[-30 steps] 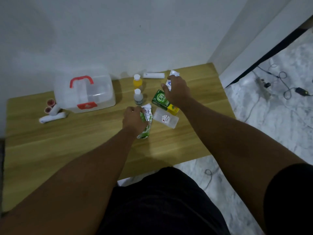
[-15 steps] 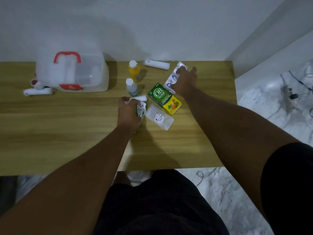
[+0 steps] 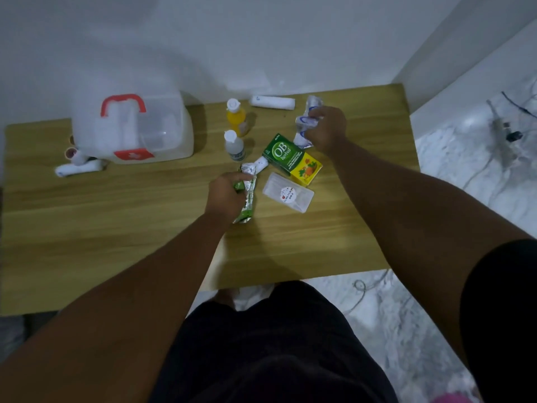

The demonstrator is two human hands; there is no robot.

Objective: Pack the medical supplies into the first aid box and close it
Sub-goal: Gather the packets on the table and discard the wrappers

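green sachet [image 3: 246,196] half hidden under left hand [image 3: 225,196], print unreadable

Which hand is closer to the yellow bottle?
Right. The right hand is level with the yellow bottle, off to its right; the left hand is lower, nearer the person.

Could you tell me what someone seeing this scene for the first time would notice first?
Probably the two bare hands at the middle of the wooden table: the left hand grips a green and silver sachet, and the right hand clutches a white and blue packet. Between them lies a bright green and yellow OB herbal box. At the back left stands the translucent first aid box, closed, with its red handle.
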